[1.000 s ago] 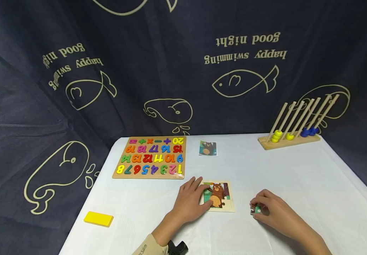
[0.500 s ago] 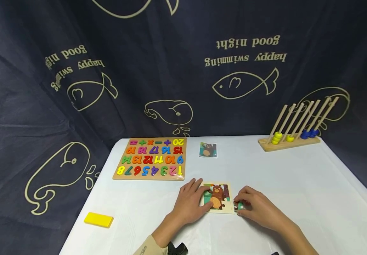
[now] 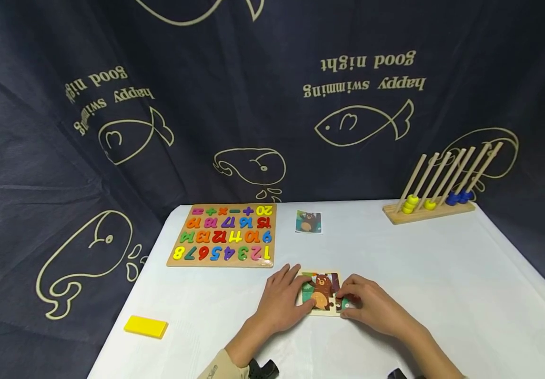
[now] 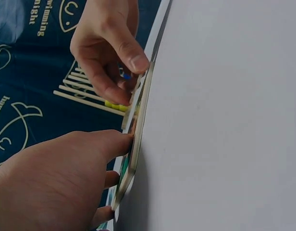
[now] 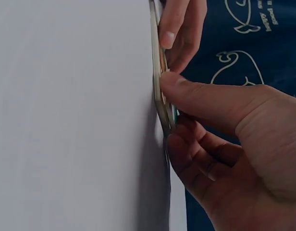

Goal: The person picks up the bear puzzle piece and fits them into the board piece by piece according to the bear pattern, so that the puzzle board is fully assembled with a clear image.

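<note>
A small square bear jigsaw puzzle in a pale wooden frame [image 3: 321, 313] lies on the table. My left hand [image 3: 279, 301] rests on its left side, thumb and index finger over the picture, fingers mostly straight. Between thumb and fingertips, my right hand [image 3: 372, 305] pinches a green and brown puzzle piece [image 3: 345, 304] at the puzzle's lower right corner. In the left wrist view the piece [image 4: 135, 94] sits tilted just above the board [image 4: 142, 110]. The right wrist view has the right thumb over the board's edge [image 5: 156, 57]; its fingers partly hide the piece.
A number board [image 3: 227, 258] lies at the back left, and a bear picture card [image 3: 308, 222] behind the puzzle. A wooden peg stand with beads [image 3: 429, 211] stands back right. A yellow block [image 3: 146, 326] is at the left; a dark curtain [image 3: 272, 105] hangs behind the table.
My right hand has moved left with the puzzle piece, from the bare table right of the puzzle to its lower right corner. The left hand has stayed in place.
</note>
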The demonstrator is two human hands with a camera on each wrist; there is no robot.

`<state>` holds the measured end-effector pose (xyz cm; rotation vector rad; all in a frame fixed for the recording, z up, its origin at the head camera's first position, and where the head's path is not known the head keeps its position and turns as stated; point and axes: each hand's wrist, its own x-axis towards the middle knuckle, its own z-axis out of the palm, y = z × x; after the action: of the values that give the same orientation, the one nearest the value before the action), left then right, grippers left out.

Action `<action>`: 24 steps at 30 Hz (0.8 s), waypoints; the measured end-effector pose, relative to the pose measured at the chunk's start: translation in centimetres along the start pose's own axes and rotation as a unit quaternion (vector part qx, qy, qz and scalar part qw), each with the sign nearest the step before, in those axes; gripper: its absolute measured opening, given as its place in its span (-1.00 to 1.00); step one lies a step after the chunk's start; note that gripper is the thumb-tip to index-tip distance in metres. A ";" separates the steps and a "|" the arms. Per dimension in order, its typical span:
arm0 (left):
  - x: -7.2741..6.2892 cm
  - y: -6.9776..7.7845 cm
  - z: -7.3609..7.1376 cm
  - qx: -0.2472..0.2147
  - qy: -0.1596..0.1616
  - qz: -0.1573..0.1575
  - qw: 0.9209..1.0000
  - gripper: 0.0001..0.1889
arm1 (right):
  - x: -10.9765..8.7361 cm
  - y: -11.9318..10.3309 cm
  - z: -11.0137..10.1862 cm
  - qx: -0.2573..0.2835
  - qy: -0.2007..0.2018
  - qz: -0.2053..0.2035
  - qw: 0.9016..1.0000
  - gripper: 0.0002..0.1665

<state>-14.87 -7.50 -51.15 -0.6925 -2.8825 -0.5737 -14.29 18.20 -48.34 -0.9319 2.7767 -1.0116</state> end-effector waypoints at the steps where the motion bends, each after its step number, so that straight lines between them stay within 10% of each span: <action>1: 0.0 0.0 0.0 0.000 0.001 0.001 1.000 -0.46 | 0.1 0.0 0.1 0.002 0.002 0.002 1.000 -0.63; 24: 0.0 0.1 -0.2 0.003 -0.005 -0.002 1.000 -0.46 | 0.4 0.4 0.7 0.057 0.032 0.030 0.997 -0.61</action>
<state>-14.81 -7.53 -50.98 -0.6924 -2.8944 -0.5645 -14.64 17.83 -49.02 -0.8105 2.7459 -1.1953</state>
